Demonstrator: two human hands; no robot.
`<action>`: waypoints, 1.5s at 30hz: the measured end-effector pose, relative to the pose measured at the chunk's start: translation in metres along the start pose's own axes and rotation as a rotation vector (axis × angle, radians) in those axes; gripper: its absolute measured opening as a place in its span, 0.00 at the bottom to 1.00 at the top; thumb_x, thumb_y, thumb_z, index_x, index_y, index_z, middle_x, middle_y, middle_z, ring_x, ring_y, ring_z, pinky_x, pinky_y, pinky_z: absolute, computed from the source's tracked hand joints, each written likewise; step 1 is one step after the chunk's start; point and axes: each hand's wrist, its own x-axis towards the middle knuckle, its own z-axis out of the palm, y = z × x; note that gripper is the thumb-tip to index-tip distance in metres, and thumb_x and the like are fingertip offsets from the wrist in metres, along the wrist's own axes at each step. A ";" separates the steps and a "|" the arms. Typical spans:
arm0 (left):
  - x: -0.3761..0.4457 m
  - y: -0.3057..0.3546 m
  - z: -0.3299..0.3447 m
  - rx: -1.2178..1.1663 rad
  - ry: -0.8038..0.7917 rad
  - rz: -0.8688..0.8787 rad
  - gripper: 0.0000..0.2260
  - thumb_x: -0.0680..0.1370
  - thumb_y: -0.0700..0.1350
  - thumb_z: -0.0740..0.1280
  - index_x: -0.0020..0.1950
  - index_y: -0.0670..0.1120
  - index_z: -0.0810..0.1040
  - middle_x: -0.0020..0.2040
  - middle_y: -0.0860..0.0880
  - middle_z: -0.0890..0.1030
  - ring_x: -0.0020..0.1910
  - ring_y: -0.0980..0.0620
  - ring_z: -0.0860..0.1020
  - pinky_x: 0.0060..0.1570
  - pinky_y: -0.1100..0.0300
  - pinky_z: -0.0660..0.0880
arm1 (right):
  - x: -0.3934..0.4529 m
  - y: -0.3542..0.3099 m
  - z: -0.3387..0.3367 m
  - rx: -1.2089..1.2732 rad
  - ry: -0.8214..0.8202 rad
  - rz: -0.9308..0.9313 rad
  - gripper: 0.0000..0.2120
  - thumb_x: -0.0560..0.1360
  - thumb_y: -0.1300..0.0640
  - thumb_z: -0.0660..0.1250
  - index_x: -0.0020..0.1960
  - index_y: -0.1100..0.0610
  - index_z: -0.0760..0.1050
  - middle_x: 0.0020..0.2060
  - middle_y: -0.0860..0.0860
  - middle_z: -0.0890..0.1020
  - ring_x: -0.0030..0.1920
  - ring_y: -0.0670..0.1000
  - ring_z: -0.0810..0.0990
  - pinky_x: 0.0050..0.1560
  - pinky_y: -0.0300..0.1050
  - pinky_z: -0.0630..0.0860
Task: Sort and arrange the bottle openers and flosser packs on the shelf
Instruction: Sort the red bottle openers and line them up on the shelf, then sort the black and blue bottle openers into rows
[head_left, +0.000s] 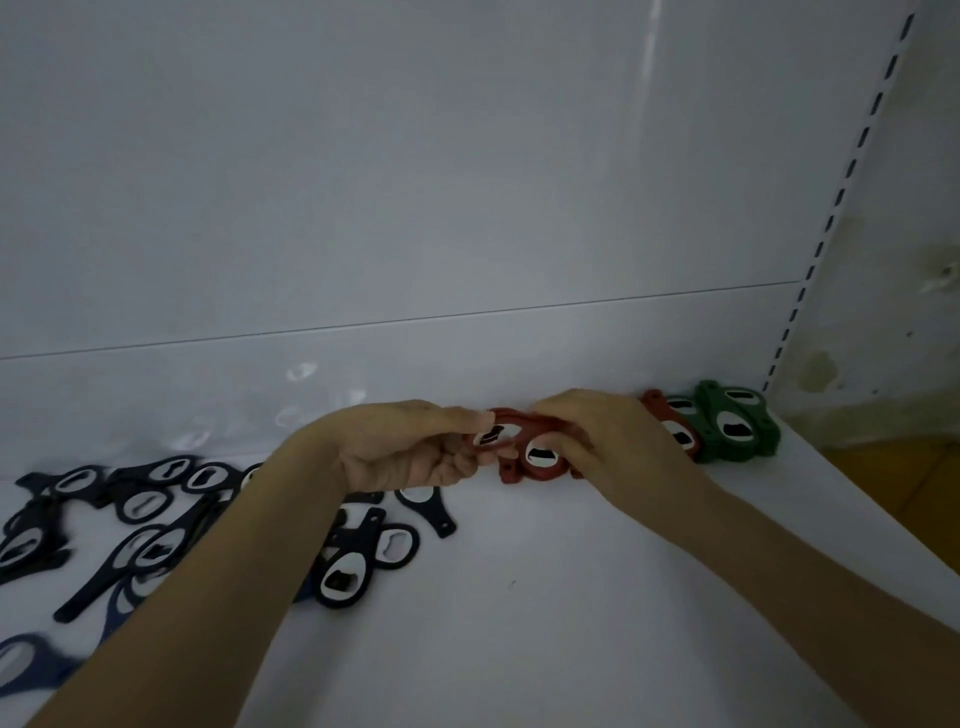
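Observation:
Both hands meet at the back of the white shelf (519, 597) on a bunch of red bottle openers (524, 452). My left hand (410, 447) pinches one end of them, thumb on top and fingers curled beneath. My right hand (608, 436) covers and grips their other end. To the right, another red opener (670, 421) leans against a stack of green openers (732, 423) in the back right corner. A loose heap of black bottle openers (156, 525) lies on the left, partly under my left forearm. No flosser packs are visible.
The white back panel (415, 208) rises right behind the openers. A slotted upright (852, 166) marks the shelf's right end, with a stained wall beyond it. The shelf's right edge (883, 525) drops off to a brown floor.

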 end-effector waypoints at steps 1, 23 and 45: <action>-0.002 -0.002 0.000 -0.032 0.032 0.006 0.25 0.70 0.55 0.77 0.58 0.38 0.79 0.47 0.44 0.80 0.38 0.55 0.76 0.42 0.66 0.76 | -0.001 -0.002 0.001 0.019 -0.009 0.021 0.09 0.77 0.51 0.67 0.54 0.51 0.80 0.40 0.40 0.80 0.39 0.40 0.76 0.43 0.34 0.71; 0.045 -0.007 0.025 0.670 0.767 0.036 0.19 0.71 0.54 0.76 0.54 0.42 0.80 0.43 0.43 0.85 0.36 0.49 0.85 0.41 0.55 0.83 | -0.024 -0.017 0.014 -0.198 0.013 0.337 0.24 0.79 0.42 0.57 0.28 0.52 0.64 0.23 0.48 0.70 0.25 0.47 0.69 0.26 0.41 0.61; 0.065 -0.006 0.047 0.222 0.709 -0.005 0.13 0.80 0.44 0.63 0.56 0.35 0.79 0.51 0.37 0.82 0.46 0.40 0.84 0.43 0.54 0.83 | -0.035 -0.002 0.029 -0.068 -0.269 0.288 0.11 0.78 0.45 0.61 0.47 0.53 0.74 0.41 0.46 0.75 0.41 0.48 0.76 0.43 0.46 0.77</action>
